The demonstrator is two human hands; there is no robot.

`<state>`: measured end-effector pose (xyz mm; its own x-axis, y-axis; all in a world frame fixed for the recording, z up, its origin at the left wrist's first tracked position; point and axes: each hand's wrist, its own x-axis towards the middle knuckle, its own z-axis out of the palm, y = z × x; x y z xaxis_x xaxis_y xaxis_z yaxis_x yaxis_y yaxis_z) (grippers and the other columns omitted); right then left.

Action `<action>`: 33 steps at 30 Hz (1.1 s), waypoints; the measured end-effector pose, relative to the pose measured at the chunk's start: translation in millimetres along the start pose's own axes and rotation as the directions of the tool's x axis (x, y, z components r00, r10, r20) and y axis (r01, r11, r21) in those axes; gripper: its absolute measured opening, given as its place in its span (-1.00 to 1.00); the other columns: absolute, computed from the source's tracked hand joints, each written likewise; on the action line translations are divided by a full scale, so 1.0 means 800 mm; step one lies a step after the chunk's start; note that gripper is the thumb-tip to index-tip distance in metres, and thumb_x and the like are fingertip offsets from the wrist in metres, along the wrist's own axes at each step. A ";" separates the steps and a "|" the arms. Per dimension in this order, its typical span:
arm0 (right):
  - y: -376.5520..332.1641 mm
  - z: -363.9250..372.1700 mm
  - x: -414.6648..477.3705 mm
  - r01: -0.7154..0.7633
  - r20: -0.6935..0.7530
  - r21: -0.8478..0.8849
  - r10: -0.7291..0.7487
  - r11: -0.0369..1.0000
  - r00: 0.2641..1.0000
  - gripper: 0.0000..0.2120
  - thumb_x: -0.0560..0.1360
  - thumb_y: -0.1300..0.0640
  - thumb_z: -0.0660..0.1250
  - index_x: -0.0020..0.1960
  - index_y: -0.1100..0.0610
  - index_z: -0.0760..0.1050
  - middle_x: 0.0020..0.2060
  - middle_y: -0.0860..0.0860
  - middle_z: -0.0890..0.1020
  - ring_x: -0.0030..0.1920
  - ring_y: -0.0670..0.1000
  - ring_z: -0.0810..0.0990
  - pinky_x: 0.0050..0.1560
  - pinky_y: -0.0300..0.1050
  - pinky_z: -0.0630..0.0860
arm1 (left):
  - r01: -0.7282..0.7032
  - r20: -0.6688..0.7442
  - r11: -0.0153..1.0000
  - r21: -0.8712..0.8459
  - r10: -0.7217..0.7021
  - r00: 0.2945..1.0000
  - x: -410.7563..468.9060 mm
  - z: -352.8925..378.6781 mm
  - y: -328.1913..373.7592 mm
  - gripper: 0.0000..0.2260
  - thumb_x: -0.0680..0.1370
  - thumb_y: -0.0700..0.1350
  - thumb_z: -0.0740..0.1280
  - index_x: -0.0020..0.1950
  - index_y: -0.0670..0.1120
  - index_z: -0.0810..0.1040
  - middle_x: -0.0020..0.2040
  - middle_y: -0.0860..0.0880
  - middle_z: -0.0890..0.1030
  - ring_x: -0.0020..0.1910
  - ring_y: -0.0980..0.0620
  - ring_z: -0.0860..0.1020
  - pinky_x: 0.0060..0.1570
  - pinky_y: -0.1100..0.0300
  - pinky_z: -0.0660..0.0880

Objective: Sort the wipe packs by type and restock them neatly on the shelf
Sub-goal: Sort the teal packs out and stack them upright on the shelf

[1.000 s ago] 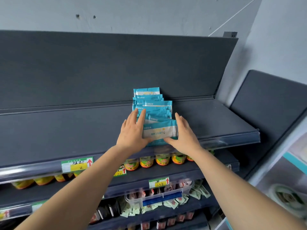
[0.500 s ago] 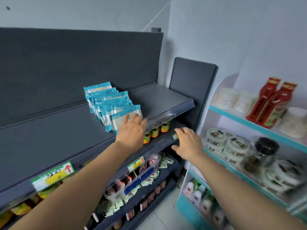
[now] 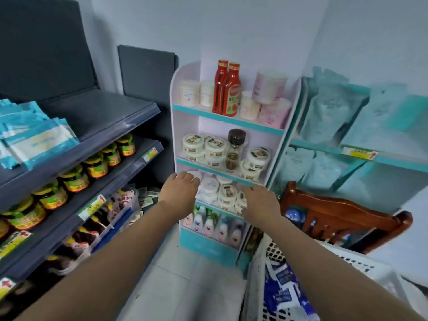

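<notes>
Both hands empty in mid-air; teal wipe packs on grey shelf.

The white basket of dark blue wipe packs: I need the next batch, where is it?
In the head view, the white basket sits at lower right, below the right hand and beside the wooden chair.

The wipe packs on the dark shelf look like glossy plastic film; the shelf itself is matt grey, its front strip shiny. The basket is white perforated plastic; the chair is varnished reddish wood; the ketchup bottles gleam smooth.
</notes>
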<state>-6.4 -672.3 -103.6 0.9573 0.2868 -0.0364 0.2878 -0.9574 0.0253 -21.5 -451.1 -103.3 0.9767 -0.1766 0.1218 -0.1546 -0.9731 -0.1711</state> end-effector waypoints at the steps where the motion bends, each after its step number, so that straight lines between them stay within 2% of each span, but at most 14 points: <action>1: 0.022 0.005 -0.019 -0.022 0.014 -0.003 0.022 1.000 1.000 -0.43 0.49 0.02 0.33 0.44 0.08 0.26 0.31 0.09 0.42 0.32 0.14 0.38 0.24 0.02 0.35 | -0.023 0.017 1.000 -0.004 0.023 1.000 0.000 0.002 0.027 -0.64 0.52 -0.04 0.28 0.30 -0.05 0.38 0.24 -0.04 0.46 0.29 -0.06 0.38 0.31 0.07 0.26; 5: 0.112 0.032 -0.095 -0.087 0.066 -0.014 0.088 0.996 0.994 -0.57 0.50 0.07 0.30 0.35 0.08 0.34 0.24 0.08 0.46 0.26 0.12 0.41 0.19 0.00 0.38 | -0.091 0.049 0.995 -0.050 0.094 0.994 -0.010 0.006 0.143 -0.68 0.51 -0.09 0.28 0.26 -0.06 0.41 0.19 -0.05 0.49 0.23 -0.07 0.42 0.23 0.08 0.32; 10: 0.212 0.070 -0.180 -0.150 0.236 -0.049 0.157 0.987 0.959 -0.54 0.53 0.05 0.29 0.40 0.07 0.30 0.24 0.08 0.46 0.24 0.13 0.43 0.19 0.02 0.43 | -0.154 0.063 0.982 -0.105 0.161 0.985 -0.030 0.016 0.280 -0.73 0.51 -0.13 0.28 0.21 -0.07 0.46 0.12 -0.06 0.53 0.14 -0.07 0.47 0.06 0.10 0.40; 15: 0.293 0.109 -0.243 -0.233 0.364 -0.035 0.229 0.972 0.903 -0.69 0.51 0.12 0.27 0.24 0.11 0.40 0.14 0.10 0.49 0.15 0.14 0.48 0.04 0.01 0.49 | -0.260 0.140 0.953 -0.155 0.282 0.949 -0.032 0.036 0.386 -0.75 0.52 -0.14 0.27 0.20 -0.08 0.46 0.13 -0.07 0.51 0.16 -0.07 0.45 0.08 0.08 0.41; 18: 0.331 0.141 -0.268 -0.276 0.411 -0.009 0.255 0.961 0.875 -0.65 0.51 0.08 0.27 0.29 0.08 0.40 0.18 0.09 0.51 0.18 0.14 0.49 0.06 0.02 0.51 | -0.313 0.185 0.931 -0.189 0.347 0.919 -0.026 0.055 0.438 -0.74 0.51 -0.12 0.28 0.20 -0.05 0.48 0.12 -0.05 0.52 0.15 -0.05 0.46 0.08 0.06 0.43; 21: 0.365 0.176 -0.287 -0.318 0.469 -0.003 0.282 0.948 0.837 -0.61 0.51 0.04 0.30 0.31 0.06 0.39 0.20 0.08 0.50 0.21 0.13 0.48 0.17 0.02 0.49 | -0.348 0.254 0.909 -0.230 0.401 0.880 -0.017 0.079 0.484 -0.74 0.52 -0.10 0.27 0.21 -0.06 0.47 0.15 -0.05 0.51 0.17 -0.06 0.44 0.13 0.05 0.42; 25: 0.407 0.221 -0.300 -0.388 0.547 -0.019 0.335 0.921 0.767 -0.60 0.51 0.09 0.32 0.33 0.06 0.41 0.20 0.07 0.52 0.20 0.10 0.49 0.18 0.02 0.50 | -0.394 0.336 0.866 -0.309 0.486 0.807 -0.005 0.124 0.541 -0.74 0.55 -0.11 0.26 0.25 -0.07 0.46 0.21 -0.07 0.48 0.22 -0.07 0.43 0.16 0.06 0.40; 28: 0.434 0.255 -0.307 -0.447 0.595 -0.003 0.361 0.895 0.718 -0.62 0.49 0.09 0.34 0.30 0.06 0.43 0.18 0.05 0.53 0.16 0.08 0.52 0.14 0.01 0.53 | -0.391 0.406 0.848 -0.359 0.519 0.752 0.001 0.154 0.577 -0.81 0.54 -0.16 0.27 0.15 -0.07 0.50 0.13 -0.06 0.52 0.12 -0.06 0.47 0.04 0.08 0.42; 31: 0.458 0.291 -0.310 -0.483 0.650 0.013 0.359 0.876 0.669 -0.64 0.48 0.07 0.33 0.27 0.05 0.44 0.17 0.06 0.55 0.15 0.10 0.52 0.10 0.00 0.53 | -0.400 0.479 0.831 -0.387 0.552 0.683 0.002 0.182 0.612 -0.79 0.53 -0.23 0.26 0.15 -0.09 0.50 0.10 -0.07 0.51 0.12 -0.08 0.47 -0.01 0.08 0.41; 33: 0.469 0.317 -0.314 -0.508 0.693 0.033 0.347 0.861 0.632 -0.62 0.48 0.07 0.32 0.28 0.03 0.43 0.16 0.06 0.55 0.15 0.10 0.53 0.08 0.00 0.55 | -0.383 0.498 0.829 -0.408 0.554 0.667 -0.001 0.195 0.632 -0.76 0.46 -0.18 0.37 0.13 -0.08 0.54 0.02 -0.06 0.55 0.04 -0.04 0.53 -0.18 0.16 0.39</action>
<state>-145.6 -1112.6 -338.4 0.6857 -0.1747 -0.7066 -0.2399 -0.9708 0.0073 -76.8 -919.6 -342.6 0.6402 -0.5829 -0.5004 -0.5630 -0.7992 0.2107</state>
